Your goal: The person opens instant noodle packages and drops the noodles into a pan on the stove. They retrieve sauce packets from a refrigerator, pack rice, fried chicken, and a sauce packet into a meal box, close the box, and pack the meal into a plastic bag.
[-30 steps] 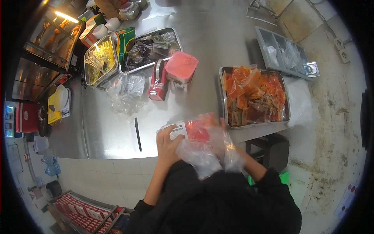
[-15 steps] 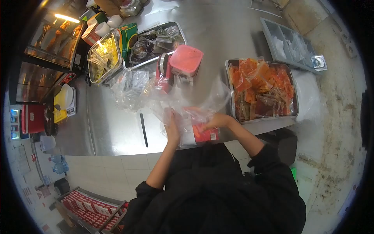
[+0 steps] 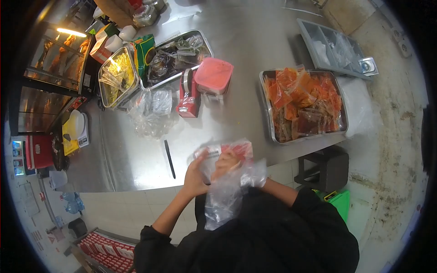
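At the counter's front edge, both hands are on a clear plastic bag (image 3: pixel 223 204) with a red-and-white packet (image 3: pixel 240 149) inside it. My left hand (image 3: pixel 195 179) grips the bag's left side, thumb up along the packet. My right hand (image 3: pixel 225 164) has its fingers bent over the top of the bag, slightly blurred. The bag's loose, crumpled end hangs toward my body and covers part of my right wrist. A black pen (image 3: pixel 169 159) lies to the left of my left hand.
Beyond the hands stand a red tape dispenser (image 3: pixel 187 102), a pink-lidded tub (image 3: pixel 214 76) and crumpled clear bags (image 3: pixel 150 113). A metal tray (image 3: pixel 274 136) of orange sachets sits right, below a grey divided tray (image 3: pixel 309 43). A lit display case (image 3: pixel 54 59) is at far left.
The bag and packet have been turned round, so the bag's loose end now points toward my body instead of away. My right hand has moved left, closer to my left.
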{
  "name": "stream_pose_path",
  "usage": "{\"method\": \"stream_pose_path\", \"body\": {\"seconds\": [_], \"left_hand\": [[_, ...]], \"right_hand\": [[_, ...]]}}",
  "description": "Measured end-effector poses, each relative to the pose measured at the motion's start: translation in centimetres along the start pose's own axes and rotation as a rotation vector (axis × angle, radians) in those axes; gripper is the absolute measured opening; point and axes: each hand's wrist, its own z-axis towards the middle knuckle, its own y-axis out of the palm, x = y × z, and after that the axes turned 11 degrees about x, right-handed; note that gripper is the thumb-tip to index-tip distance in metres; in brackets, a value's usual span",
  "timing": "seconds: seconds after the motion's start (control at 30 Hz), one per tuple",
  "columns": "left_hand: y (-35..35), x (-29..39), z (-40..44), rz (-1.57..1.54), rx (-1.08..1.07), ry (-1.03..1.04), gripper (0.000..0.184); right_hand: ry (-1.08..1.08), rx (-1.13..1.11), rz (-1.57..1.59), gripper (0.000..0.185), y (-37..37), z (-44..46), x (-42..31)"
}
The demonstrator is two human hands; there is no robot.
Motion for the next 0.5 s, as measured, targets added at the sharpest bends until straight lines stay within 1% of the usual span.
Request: {"method": "stream_pose_path", "body": {"seconds": [0.03,0.07,0.13,0.17,0.2,0.23,0.27,0.33,0.37,0.43,0.47,0.5], "left_hand": [[-0.6,3.2,1.8,0.273,-0.289,-0.344,0.080],[-0.7,4.6,2.4,0.272,-0.292,-0.337,0.080],[-0.4,6.0,3.1,0.736,-0.286,0.397,0.075],[0.3,5.0,3.8,0.736,-0.287,0.408,0.075],[1.6,2.9,4.7,0.467,-0.430,0.431,0.070],[2.7,1.4,5.2,0.193,-0.566,0.443,0.065],[3.5,0.8,5.4,0.190,-0.567,0.449,0.065],[4.6,0.4,5.6,0.160,-0.674,0.394,0.055],[4.9,0.4,5.5,0.160,-0.669,0.395,0.055],[5.2,0.7,5.9,0.302,-0.749,0.455,0.045],[4.9,1.2,6.4,0.305,-0.739,0.454,0.045],[4.5,1.6,7.0,0.104,-0.730,0.534,0.050]], "right_hand": [[-0.035,0.011,-0.008,0.046,0.2,0.4,-0.3],[-0.071,0.024,-0.015,0.045,0.5,1.0,-0.5],[-0.104,0.051,-0.028,0.043,1.1,1.9,-0.8],[-0.303,-0.152,-0.057,0.041,1.1,2.4,-0.6],[-0.496,-0.355,-0.045,0.038,1.1,3.0,-0.5],[-0.507,-0.382,-0.046,0.040,0.9,3.2,-0.9],[-0.459,-0.365,-0.064,0.042,0.5,3.3,-1.4],[-0.304,-0.316,-0.081,0.048,-0.1,3.5,-2.3],[-0.215,-0.286,-0.085,0.051,-0.2,3.7,-2.7],[-0.022,-0.232,-0.084,0.059,-0.1,5.1,-3.6],[0.075,-0.215,-0.081,0.064,-0.1,6.1,-4.1],[0.166,-0.202,-0.075,0.068,-0.1,7.1,-4.7]]}}
